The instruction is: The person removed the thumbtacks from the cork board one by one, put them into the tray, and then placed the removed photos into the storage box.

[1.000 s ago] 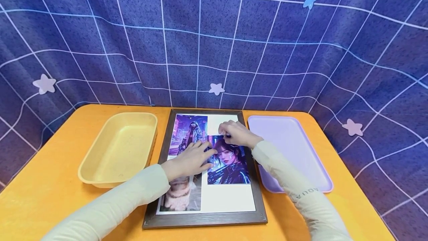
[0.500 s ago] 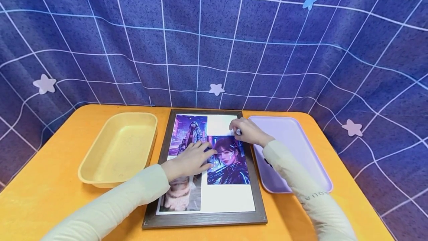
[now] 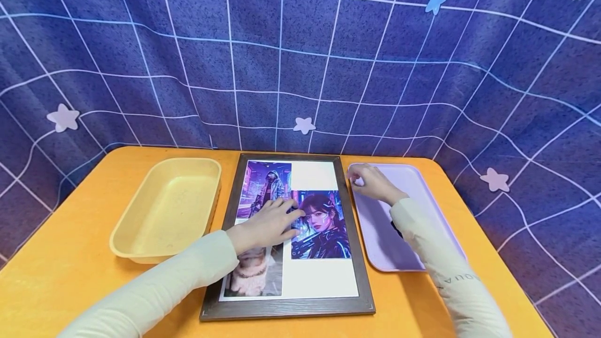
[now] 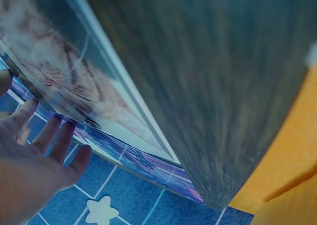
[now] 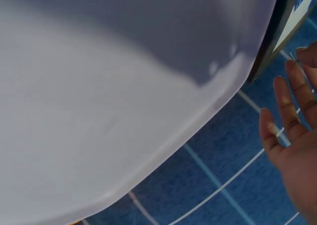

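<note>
Near the middle of the orange bench [image 3: 84, 228], a dark picture frame [image 3: 288, 305] is lying flat, bearing a portrait print [image 3: 324, 228] between two and three o'clock, a hooded-figure print [image 3: 251, 184] at eleven and a cat print [image 3: 251, 278] at seven. The left hand [image 3: 263, 225] is resting across the left-side prints, fingers spreading wide, tips reaching the portrait's nine o'clock edge. The right hand [image 3: 373, 182] is hovering at the purple tray [image 3: 385, 239]'s eleven o'clock corner, the portrait lying apart at its eight; thumb and forefinger are almost meeting, but I cannot tell whether they are pinching something. A yellow basin [image 3: 173, 207] is sitting at the frame's nine o'clock, the tray at three. At twelve, a blue gridded curtain [image 3: 263, 67] with pale stars [image 3: 304, 125] is hanging behind.
</note>
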Demonstrator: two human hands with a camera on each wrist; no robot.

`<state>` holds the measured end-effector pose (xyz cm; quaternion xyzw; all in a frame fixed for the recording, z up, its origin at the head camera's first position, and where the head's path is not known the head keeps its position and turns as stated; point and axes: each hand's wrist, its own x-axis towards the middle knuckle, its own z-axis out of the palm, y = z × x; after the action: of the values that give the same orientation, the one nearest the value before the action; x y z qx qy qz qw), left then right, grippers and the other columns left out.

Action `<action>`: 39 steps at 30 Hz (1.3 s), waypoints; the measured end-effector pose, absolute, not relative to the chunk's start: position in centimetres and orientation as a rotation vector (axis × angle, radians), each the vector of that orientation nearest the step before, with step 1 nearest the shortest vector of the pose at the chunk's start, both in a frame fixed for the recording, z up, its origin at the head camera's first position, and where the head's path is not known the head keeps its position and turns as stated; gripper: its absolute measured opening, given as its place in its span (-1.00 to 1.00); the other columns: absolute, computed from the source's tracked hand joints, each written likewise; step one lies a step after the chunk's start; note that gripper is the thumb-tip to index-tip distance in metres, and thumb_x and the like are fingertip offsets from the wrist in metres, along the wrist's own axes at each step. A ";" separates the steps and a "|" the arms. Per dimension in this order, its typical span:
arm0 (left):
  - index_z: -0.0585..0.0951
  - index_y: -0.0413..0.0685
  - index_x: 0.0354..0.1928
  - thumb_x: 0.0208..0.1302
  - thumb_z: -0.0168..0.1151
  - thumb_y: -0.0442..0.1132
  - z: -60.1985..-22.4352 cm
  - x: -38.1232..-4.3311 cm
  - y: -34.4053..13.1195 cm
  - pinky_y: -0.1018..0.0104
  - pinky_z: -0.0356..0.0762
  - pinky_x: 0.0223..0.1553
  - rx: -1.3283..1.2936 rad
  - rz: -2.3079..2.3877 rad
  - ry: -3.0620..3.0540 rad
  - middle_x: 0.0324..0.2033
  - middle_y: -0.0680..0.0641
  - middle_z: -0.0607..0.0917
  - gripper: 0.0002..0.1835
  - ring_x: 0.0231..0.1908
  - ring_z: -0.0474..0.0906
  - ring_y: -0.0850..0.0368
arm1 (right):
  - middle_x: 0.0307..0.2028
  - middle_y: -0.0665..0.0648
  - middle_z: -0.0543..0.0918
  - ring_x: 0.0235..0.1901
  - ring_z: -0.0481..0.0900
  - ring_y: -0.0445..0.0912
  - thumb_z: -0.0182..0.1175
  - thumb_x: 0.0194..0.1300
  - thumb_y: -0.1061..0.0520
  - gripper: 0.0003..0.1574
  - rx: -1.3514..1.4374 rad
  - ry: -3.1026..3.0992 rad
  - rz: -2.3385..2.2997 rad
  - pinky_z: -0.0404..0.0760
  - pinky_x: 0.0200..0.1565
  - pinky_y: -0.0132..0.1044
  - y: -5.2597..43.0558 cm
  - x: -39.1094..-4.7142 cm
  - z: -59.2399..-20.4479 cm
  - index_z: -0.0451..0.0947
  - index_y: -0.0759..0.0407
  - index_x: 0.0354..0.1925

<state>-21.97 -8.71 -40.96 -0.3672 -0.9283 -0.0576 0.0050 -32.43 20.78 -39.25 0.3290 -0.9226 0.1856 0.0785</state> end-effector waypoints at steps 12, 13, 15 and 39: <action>0.38 0.12 0.22 0.29 -0.01 0.10 -41.2 -22.1 -8.8 -0.08 0.22 0.19 -1.147 -0.164 -2.914 0.18 -0.08 0.38 -0.51 0.17 0.29 -0.05 | -0.44 0.18 0.60 -0.33 0.54 0.05 0.23 -0.14 0.37 -0.70 0.907 -2.768 0.634 0.46 -0.19 -0.08 24.1 -32.9 -40.1 0.50 0.29 -0.31; 0.37 0.12 0.22 0.30 -0.01 0.10 -41.2 -22.1 -8.7 -0.08 0.22 0.19 -1.149 -0.163 -2.914 0.18 -0.08 0.38 -0.51 0.17 0.29 -0.05 | -0.44 0.18 0.60 -0.34 0.54 0.05 0.23 -0.14 0.37 -0.70 0.901 -2.773 0.629 0.45 -0.19 -0.08 24.3 -32.9 -40.2 0.50 0.30 -0.31; 0.37 0.12 0.22 0.30 -0.01 0.10 -41.2 -22.1 -8.7 -0.08 0.22 0.19 -1.151 -0.167 -2.915 0.18 -0.08 0.38 -0.51 0.18 0.28 -0.05 | -0.44 0.18 0.60 -0.34 0.53 0.03 0.24 -0.14 0.37 -0.70 0.884 -2.787 0.621 0.45 -0.19 -0.08 24.6 -32.9 -40.4 0.50 0.31 -0.31; 0.38 0.13 0.21 0.30 0.00 0.09 -41.3 -22.0 -8.7 -0.07 0.25 0.17 -1.138 -0.133 -2.904 0.16 -0.07 0.39 -0.52 0.17 0.29 -0.05 | -0.50 0.11 0.58 -0.43 0.49 -0.06 0.23 -0.10 0.36 -0.79 0.848 -2.838 0.629 0.42 -0.26 -0.20 25.7 -32.9 -41.8 0.51 0.27 -0.37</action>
<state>-22.04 -8.75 -41.27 -0.3644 -0.9302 -0.0425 0.0100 -32.88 25.68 -41.82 0.2797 -0.9357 0.2073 0.0566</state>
